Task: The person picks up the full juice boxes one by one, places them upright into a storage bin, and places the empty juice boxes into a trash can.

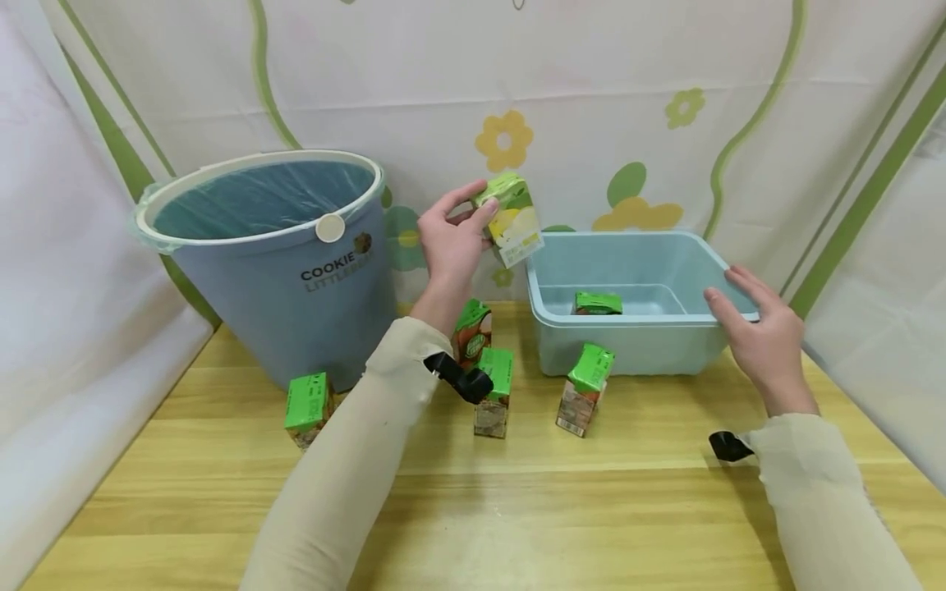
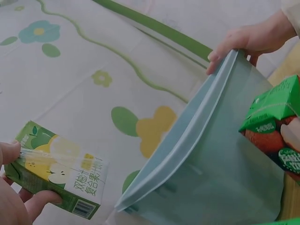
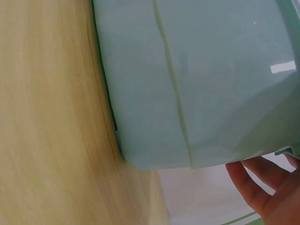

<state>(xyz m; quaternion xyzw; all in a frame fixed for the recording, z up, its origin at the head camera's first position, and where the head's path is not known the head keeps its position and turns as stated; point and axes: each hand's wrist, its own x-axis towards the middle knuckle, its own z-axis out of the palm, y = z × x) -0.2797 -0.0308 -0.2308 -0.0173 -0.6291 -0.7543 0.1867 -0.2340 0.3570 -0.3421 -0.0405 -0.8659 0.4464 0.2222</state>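
the person's left grip (image 1: pixel 452 242) pinches a yellow-and-green carton (image 1: pixel 517 226) between thumb and fingers, tilted in the air just beside the near-left edge of the light blue tub (image 1: pixel 665 349). the right grip (image 1: pixel 769 341) is closed over the tub's right front corner, thumb and fingers about the rim. since the pinch takes the carton near one end, i'd judge a knock on the tub's rim could twist it loose and drop it. a hard pull at that one corner could skew the tub on the desk (image 1: pixel 473 517) and topple the green-topped carton (image 1: pixel 585 390) standing close in front. the left sleeve (image 1: pixel 369 443) passes low over other cartons (image 1: pixel 493 394), so a dropped forearm might tip them. squeezing too hard could dent the held box.
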